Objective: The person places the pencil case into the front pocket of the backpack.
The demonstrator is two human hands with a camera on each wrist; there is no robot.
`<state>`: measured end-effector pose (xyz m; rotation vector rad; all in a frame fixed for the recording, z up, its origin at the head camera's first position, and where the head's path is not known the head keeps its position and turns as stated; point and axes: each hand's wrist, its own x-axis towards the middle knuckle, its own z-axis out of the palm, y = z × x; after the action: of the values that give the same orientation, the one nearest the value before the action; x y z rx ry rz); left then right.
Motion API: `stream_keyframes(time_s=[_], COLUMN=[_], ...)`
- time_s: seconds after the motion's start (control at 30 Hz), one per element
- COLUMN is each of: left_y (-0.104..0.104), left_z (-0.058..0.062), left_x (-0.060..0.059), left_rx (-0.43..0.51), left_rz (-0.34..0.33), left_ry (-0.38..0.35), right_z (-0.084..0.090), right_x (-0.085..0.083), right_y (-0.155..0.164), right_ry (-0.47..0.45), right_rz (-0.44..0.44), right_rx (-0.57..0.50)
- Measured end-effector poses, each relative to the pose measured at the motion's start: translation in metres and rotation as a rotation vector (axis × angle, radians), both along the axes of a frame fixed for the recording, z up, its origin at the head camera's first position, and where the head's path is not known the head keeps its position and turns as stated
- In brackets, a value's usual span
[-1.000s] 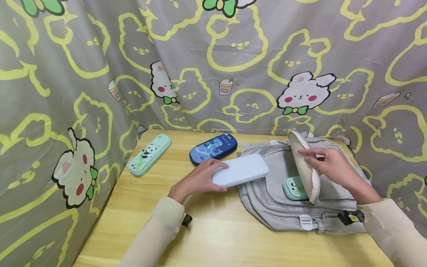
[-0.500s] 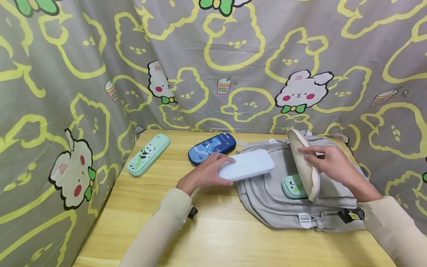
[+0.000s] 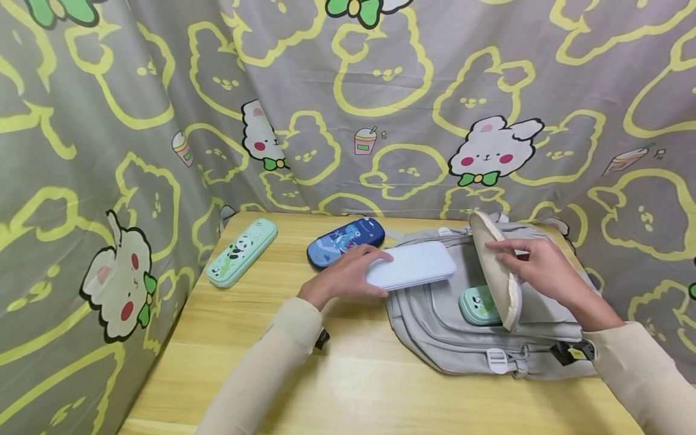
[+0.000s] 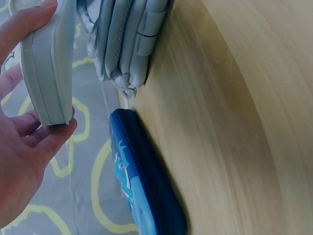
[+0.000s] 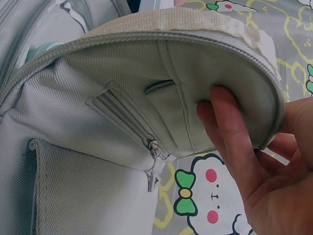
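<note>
From the head view, the left hand [image 3: 342, 279] gripped a white case [image 3: 411, 266] above the grey backpack [image 3: 435, 320]. The left wrist view showed its fingers [image 4: 29, 132] curled around that case. In the right wrist view, the right hand [image 5: 264, 171] pinched the flap [image 5: 195, 98] open.

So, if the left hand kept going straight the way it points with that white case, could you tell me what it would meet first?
Probably the raised flap of the grey backpack, which the right hand holds open; the left hand points the white case that way, though depth is unclear.
</note>
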<state>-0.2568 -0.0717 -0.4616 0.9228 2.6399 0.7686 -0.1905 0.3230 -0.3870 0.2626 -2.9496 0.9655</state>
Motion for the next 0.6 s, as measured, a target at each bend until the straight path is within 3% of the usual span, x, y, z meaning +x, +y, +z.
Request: stream_keyframes(time_s=[0.6], left_y=[0.039], left_z=[0.004], left_x=[-0.012], left_rx=[-0.038], left_rz=[-0.077], left_ry=[0.059], right_z=[0.002], right_x=[0.001], right_y=[0.000], right_ry=[0.011], right_rz=[0.004], right_rx=[0.009])
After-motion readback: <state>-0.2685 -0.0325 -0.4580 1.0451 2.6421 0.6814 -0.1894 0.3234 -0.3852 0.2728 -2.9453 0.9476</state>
